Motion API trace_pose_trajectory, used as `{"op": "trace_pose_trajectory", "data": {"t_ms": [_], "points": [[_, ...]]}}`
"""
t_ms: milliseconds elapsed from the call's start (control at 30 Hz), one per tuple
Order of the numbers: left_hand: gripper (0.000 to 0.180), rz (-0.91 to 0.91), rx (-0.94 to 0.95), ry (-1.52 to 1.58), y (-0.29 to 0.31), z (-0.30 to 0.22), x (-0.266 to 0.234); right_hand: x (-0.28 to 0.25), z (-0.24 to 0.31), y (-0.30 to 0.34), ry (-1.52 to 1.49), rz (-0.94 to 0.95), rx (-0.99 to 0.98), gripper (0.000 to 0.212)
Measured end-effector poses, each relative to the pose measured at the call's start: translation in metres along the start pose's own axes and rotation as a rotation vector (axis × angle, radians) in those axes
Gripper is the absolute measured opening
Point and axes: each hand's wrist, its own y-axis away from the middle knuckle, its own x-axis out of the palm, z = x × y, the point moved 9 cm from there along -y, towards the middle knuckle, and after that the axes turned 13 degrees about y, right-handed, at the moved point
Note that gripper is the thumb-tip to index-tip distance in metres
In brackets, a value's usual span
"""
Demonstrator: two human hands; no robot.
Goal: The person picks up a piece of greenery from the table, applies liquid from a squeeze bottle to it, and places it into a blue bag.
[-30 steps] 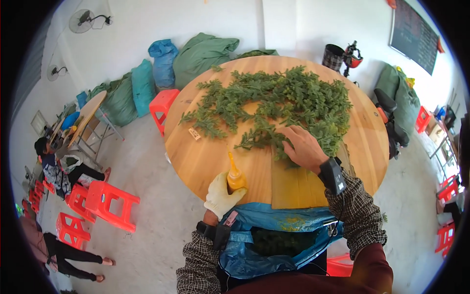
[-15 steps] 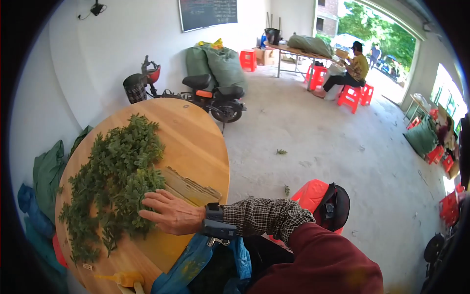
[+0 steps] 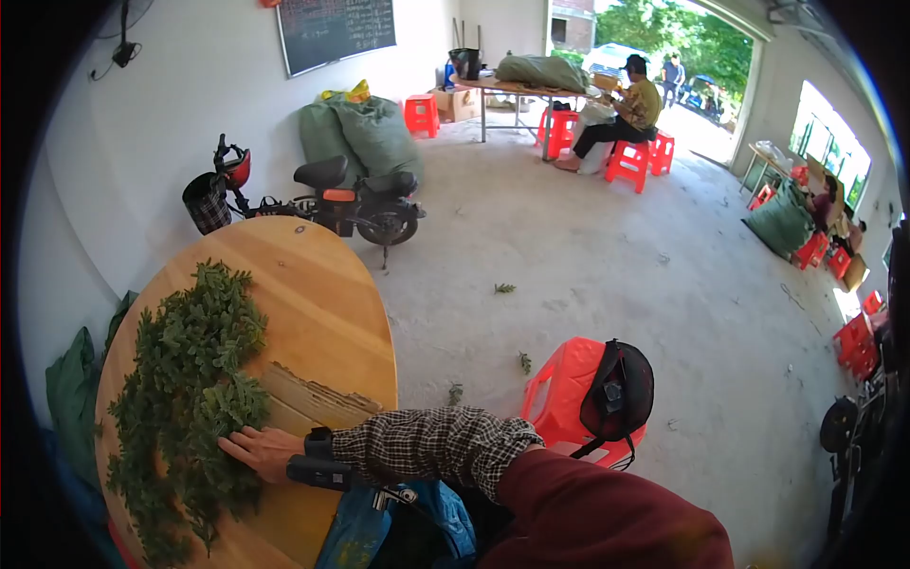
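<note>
My right hand (image 3: 261,452) reaches in from the right over the round wooden table, its fingers stretched out and touching the near right edge of a heap of green artificial sprigs (image 3: 190,370). It looks open, with no sprig visibly gripped, though some fingertips are hidden among the leaves. A dark band and box-shaped device (image 3: 319,463) sit on the wrist, below a checked sleeve cover. Beside the heap lies a torn piece of corrugated cardboard (image 3: 308,398). My left hand is out of the picture.
The wooden table (image 3: 322,275) fills the lower left. A red stool (image 3: 555,379) with a black mesh cap (image 3: 616,394) stands at my right. Blue plastic (image 3: 436,512) lies near my lap. Beyond are an electric bike (image 3: 327,194), green sacks (image 3: 365,137) and a seated person (image 3: 637,104).
The view has swung right, so the table sits farther left. My left hand and the yellow nozzle bottle it held have left the picture. My right hand remains at the sprigs.
</note>
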Motion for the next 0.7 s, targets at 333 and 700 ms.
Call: {"op": "trace_pose_trajectory", "data": {"t_ms": [333,700], "points": [[0.062,0.083,-1.087,-0.711,-0.078,0.000,0.068,-0.054,0.013,0.023,0.012,0.017,0.000,0.078],[0.051,-0.189,-1.032,-0.083,-0.061,0.003,0.039,-0.153,0.052,0.091,-0.284,0.315,-0.066,0.061]]}}
